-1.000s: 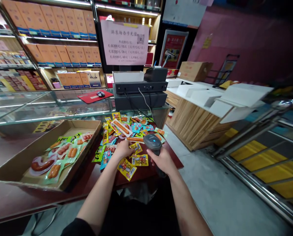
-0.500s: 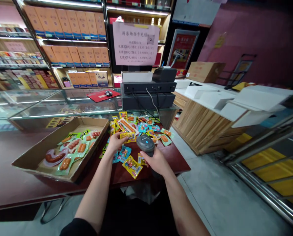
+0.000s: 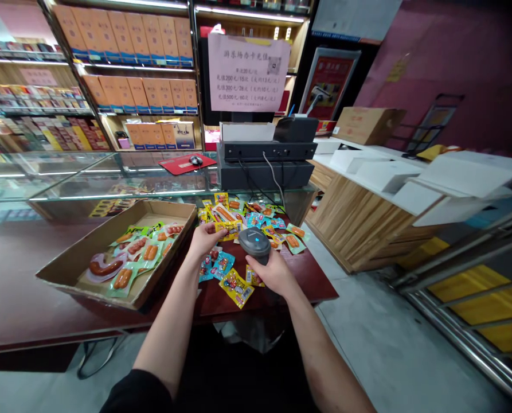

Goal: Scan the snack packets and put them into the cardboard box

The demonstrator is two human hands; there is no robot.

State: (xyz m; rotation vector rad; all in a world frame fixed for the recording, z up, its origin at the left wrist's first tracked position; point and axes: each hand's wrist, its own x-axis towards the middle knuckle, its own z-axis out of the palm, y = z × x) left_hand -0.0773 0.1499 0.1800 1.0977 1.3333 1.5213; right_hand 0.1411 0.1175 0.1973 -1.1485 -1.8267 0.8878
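My left hand (image 3: 204, 239) pinches a yellow snack packet (image 3: 230, 230) at its left edge, above the pile on the dark red table. Wrapped round the handle of a dark grey barcode scanner (image 3: 254, 242) is my right hand (image 3: 276, 272); a small blue light glows on the scanner's top, and its head is close to the packet's right end. Blue packets (image 3: 223, 265) lie just below my left hand. Nearer me, another yellow packet (image 3: 237, 288) rests flat, with a smaller yellow one (image 3: 254, 276) partly under my right hand. Sausage packets (image 3: 294, 242) lie at the right.
To the left, an open cardboard tray (image 3: 169, 212) holds several packed sausages. Behind the table (image 3: 88, 318) stands a glass counter with a cash drawer (image 3: 264, 175), cables and a red mouse pad (image 3: 182, 164). A wooden cabinet (image 3: 359, 223) stands to the right.
The view has shifted slightly, so the scene sits a little farther right. My left hand keeps the yellow packet and my right hand keeps the scanner, its head now slightly closer to the packet.
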